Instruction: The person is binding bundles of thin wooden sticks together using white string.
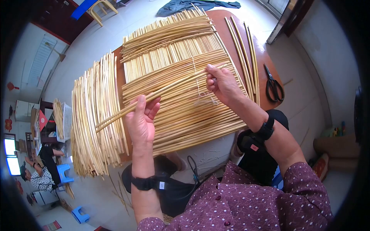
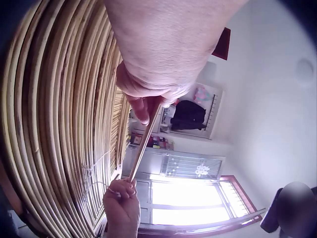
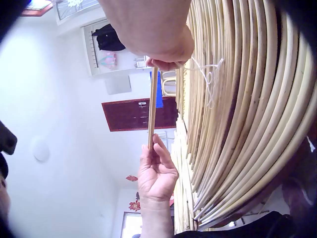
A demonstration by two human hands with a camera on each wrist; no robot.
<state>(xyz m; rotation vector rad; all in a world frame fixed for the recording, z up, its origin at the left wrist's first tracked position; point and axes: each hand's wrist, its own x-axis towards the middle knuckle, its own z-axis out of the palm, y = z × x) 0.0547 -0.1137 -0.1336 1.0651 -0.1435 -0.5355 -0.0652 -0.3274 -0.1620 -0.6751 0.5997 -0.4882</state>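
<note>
Two thin straw-coloured sticks (image 1: 169,85) are held slantwise above a mat of parallel sticks (image 1: 165,131). My left hand (image 1: 142,121) grips them between thumb and fingers toward their lower left part. Near their upper right end my right hand (image 1: 223,84) pinches them. A white string (image 1: 197,79) crosses the mat, with loose loops lying beside my right hand. In the right wrist view the pair of sticks (image 3: 152,104) runs between both hands. The left wrist view shows the right hand (image 2: 122,208) with string at its fingers.
Bundled sticks (image 1: 96,115) lie at the table's left. Several sticks and black scissors (image 1: 274,86) lie at the right on the brown table (image 1: 268,63). Another person (image 1: 42,173) sits at the far left near a blue stool (image 1: 64,173).
</note>
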